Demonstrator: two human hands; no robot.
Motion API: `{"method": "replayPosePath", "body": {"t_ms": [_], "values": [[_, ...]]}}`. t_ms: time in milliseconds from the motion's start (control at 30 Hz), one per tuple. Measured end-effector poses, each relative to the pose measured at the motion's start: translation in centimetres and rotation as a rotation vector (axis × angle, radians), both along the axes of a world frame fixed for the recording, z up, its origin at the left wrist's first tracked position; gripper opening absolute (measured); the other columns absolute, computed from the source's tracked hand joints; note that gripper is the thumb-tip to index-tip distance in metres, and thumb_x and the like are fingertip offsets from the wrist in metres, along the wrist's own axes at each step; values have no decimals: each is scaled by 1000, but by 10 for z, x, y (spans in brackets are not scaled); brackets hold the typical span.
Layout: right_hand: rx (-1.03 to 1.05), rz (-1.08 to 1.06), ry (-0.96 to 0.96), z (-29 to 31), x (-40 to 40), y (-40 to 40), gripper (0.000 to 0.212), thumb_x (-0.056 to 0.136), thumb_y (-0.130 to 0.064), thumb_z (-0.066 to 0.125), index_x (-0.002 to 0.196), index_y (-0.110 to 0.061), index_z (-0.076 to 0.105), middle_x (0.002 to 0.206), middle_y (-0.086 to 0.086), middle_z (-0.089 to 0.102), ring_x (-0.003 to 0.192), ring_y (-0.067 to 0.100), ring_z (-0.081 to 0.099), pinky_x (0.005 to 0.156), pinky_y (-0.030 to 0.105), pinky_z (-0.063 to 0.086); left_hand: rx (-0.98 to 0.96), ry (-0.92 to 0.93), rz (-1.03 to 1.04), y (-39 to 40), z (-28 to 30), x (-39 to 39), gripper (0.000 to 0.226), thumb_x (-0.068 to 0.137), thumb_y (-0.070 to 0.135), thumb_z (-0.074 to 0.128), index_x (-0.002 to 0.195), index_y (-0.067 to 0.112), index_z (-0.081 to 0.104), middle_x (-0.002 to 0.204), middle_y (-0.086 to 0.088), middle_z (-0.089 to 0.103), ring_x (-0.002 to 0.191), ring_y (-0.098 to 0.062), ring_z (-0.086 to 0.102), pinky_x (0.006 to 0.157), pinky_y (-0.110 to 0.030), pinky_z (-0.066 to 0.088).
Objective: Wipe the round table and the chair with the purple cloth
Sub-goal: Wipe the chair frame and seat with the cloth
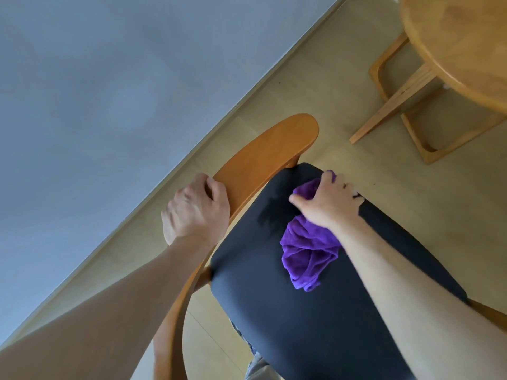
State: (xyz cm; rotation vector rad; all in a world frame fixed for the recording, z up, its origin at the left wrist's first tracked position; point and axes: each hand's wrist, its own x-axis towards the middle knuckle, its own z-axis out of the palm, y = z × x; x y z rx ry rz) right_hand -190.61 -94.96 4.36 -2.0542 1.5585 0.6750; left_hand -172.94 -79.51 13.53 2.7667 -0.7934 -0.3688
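Beige floor [343, 86], left hand [196, 212] gripping chair [263, 152], right hand [332, 201] pressing purple cloth [307, 250]

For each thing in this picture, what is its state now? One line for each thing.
purple cloth: bunched, lying on the seat, held at its far end.
right hand: grips the cloth, pressing it on the seat.
left hand: grips the backrest.
chair seat: dark, with a damp-looking streak beside the cloth.
backrest: bare wood, held at one end.
round table: only partly in view, nothing on the visible part.
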Motion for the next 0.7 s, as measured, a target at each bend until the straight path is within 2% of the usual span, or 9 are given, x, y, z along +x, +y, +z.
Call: {"method": "replayPosePath", "body": {"t_ms": [67,133,200,267,367,433,500,567,700], "values": [[-85,172,12,-2,-1,31,97,80,-71,62,149,-11,29,148,20,35,137,45,35,105,59,40,-7,-1,0,1,0,-1,40,90,41,19,71,22,49,57,-1,51,54,-19,50,61,-34,39],[-149,413,-54,-6,-8,50,76,85,-53,66,143,-13,38,141,15,43,133,41,41,101,53,47,-17,-3,-3,1,0,-2,40,91,42,19,71,23,48,57,-1,51,53,-18,50,61,-34,39],[-1,477,-237,-4,-22,41,55,86,-40,69,132,-19,48,132,6,53,132,37,47,100,49,49,-16,-2,-6,1,-1,-2,39,91,41,20,71,24,47,57,0,51,53,-17,50,61,-34,39],[151,263,-361,3,-34,18,39,81,-34,73,114,-27,53,110,-7,63,113,24,63,88,41,53,-18,1,-5,1,0,-2,38,91,42,19,70,25,46,57,1,50,53,-16,49,62,-34,39],[40,-188,-474,4,-42,-27,33,79,-28,75,103,-30,52,90,-13,61,85,14,64,77,35,51,-18,-11,-2,2,0,-2,39,91,43,18,70,25,46,56,1,49,52,-15,48,58,-31,35],[-39,-403,-568,1,-35,-49,29,80,-23,72,104,-24,56,93,-7,64,87,18,65,81,38,54,-18,-12,-5,1,0,-2,39,91,42,19,69,25,46,55,1,49,51,-15,48,54,-27,30],[-77,-441,-665,-5,-19,-56,28,81,-18,70,107,-21,60,100,-4,67,94,19,67,83,33,53,-22,-13,-4,1,0,-3,38,93,41,22,69,25,46,55,2,49,51,-15,48,53,-26,28],[-50,-316,-677,-16,2,-45,29,84,-19,70,112,-21,63,106,-3,67,104,22,65,84,31,48,-22,-18,-2,2,-1,-2,37,93,40,23,69,25,46,55,2,49,51,-14,48,53,-27,29],[-59,108,-364,-27,18,-15,59,83,-24,70,138,-20,51,142,0,54,134,33,43,107,53,41,-19,-27,-1,3,-3,-2,38,92,40,23,66,24,46,53,1,47,49,-16,48,52,-26,29]]}}
